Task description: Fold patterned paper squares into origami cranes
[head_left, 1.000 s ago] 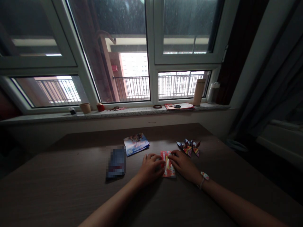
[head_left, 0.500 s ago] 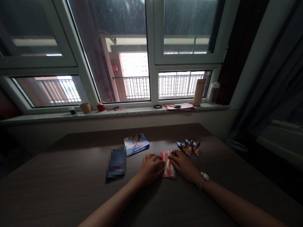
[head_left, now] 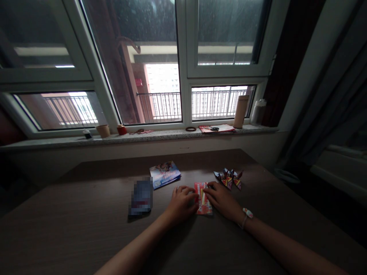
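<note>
1. Little has moved since the earlier frame: the left hand (head_left: 181, 205) and right hand (head_left: 220, 199) sit almost where they were on the counter (head_left: 86, 214).
2. Far left: blurred blue packet (head_left: 140, 198); patterned booklet (head_left: 164, 174) beyond it.
3. Center: folded red paper (head_left: 203, 198) lies flat between the hands, close together, with fingertips steadying both edges, not clamped.
4. Right: three origami cranes (head_left: 228, 178), apart from the hands.

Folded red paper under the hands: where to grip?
Pinch the folded red paper by its two long edges, coming from the near side. It lies flat on the table, leaving little to catch from above, and the left hand and right hand sit at those edges.
</note>
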